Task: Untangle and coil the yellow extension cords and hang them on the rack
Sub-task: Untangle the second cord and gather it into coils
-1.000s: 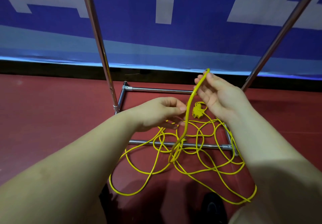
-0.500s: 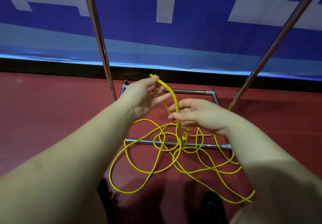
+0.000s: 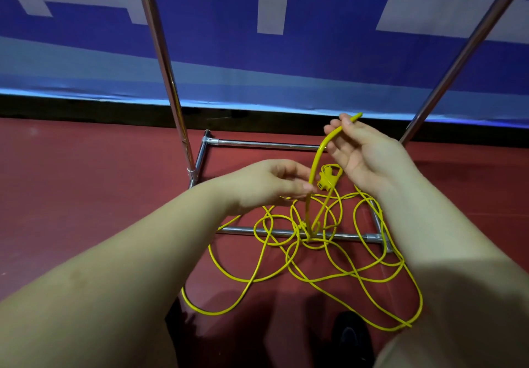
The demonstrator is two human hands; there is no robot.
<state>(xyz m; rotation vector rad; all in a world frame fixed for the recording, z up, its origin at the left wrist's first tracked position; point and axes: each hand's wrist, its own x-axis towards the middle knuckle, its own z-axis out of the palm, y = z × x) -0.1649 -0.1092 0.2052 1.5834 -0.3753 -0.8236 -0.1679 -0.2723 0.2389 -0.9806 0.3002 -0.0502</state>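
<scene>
2 hands have swapped: right hand [image 3: 363, 156] now lifts the cord [image 3: 317, 158], left hand [image 3: 274, 184] pinching lower.

1. There is a single view, from a wide-angle camera worn on the person's head; no second view shares the scene.
2. It faces forward and tilts down toward the dark red floor [image 3: 86, 196].
3. It sits close: both bare forearms enter from the bottom corners, and the left hand [image 3: 266, 186] and right hand [image 3: 363, 153] meet near the middle.
4. Farther off stands the chrome tube rack [image 3: 169, 81], its poles running off the top edge.
5. The blue and white banner [image 3: 329, 52] fills the upper part, bowed by the lens.
</scene>
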